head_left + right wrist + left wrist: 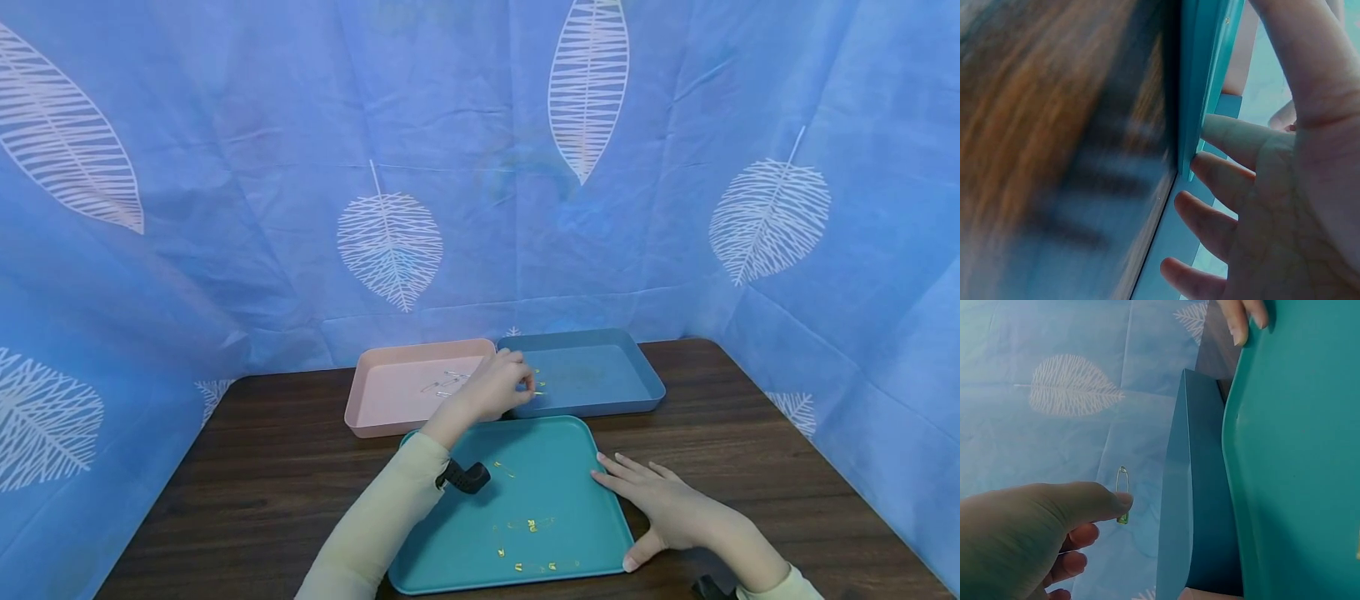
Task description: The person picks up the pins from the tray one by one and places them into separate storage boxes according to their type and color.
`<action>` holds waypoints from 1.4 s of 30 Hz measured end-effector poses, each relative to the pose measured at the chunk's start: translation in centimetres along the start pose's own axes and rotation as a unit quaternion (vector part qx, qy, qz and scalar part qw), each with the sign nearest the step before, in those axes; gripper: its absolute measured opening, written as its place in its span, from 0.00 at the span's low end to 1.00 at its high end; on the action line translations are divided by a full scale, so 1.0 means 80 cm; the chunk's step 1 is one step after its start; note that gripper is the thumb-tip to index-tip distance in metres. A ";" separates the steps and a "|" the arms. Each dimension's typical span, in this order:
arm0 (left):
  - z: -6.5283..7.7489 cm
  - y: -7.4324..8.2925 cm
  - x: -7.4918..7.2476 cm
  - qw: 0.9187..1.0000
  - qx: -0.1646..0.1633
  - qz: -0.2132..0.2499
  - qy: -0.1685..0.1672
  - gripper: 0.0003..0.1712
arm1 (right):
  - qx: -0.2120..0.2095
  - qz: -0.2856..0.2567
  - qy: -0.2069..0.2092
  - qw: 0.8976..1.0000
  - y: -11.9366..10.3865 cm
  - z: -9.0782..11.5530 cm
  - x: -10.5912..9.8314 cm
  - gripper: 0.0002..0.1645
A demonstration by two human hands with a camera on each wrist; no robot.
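Observation:
My left hand [491, 387] pinches a yellowish safety pin [1123, 519] between thumb and fingers, above the left side of the blue tray [600, 371]. In the left wrist view the pin stands upright past the thumb tip. My right hand [667, 504] lies with spread, straight fingers at the right rim of the teal tray [577, 467]; its fingertips touch that rim in the right wrist view. Several gold safety pins [532, 526] are scattered over the teal tray. Silver safety pins [452, 382] lie in the pink tray [382, 404], partly behind the left hand.
A few gold pins [542, 384] lie at the blue tray's left side. Pink and blue trays stand side by side behind the teal one on a dark wooden table [247, 492]. A blue leaf-patterned curtain [480, 208] hangs behind and at both sides.

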State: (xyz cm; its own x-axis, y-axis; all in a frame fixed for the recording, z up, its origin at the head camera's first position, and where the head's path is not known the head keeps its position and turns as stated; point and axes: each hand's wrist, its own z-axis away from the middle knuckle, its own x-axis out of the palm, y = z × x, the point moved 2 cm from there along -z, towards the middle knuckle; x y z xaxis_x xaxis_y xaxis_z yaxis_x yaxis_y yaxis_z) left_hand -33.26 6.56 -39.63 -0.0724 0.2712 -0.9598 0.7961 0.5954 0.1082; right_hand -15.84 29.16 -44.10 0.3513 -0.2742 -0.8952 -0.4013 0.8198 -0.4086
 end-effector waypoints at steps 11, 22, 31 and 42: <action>-0.027 -0.011 0.007 1.000 -0.021 -0.005 0.004 0.06 | 0.008 -0.005 -0.008 1.000 -0.002 0.000 -0.002 0.68; -0.050 -0.028 0.014 0.999 -0.050 0.000 0.008 0.07 | 0.008 -0.008 -0.008 1.000 0.000 0.000 -0.001 0.68; -0.067 -0.042 0.021 0.996 -0.083 0.030 -0.001 0.08 | 0.008 -0.011 -0.006 1.000 0.000 0.002 -0.002 0.68; -0.080 -0.059 0.039 0.990 -0.138 0.018 -0.016 0.08 | 0.006 -0.015 -0.011 1.000 0.002 0.001 -0.001 0.67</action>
State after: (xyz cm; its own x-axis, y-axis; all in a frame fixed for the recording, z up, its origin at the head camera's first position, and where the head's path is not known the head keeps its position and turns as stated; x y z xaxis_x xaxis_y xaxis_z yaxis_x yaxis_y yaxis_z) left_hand -41.09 9.44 -41.47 -0.0238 0.2742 -0.9614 0.6029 0.7711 0.2050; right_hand -15.82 29.33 -44.07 0.3817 -0.2868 -0.8787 -0.3801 0.8178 -0.4321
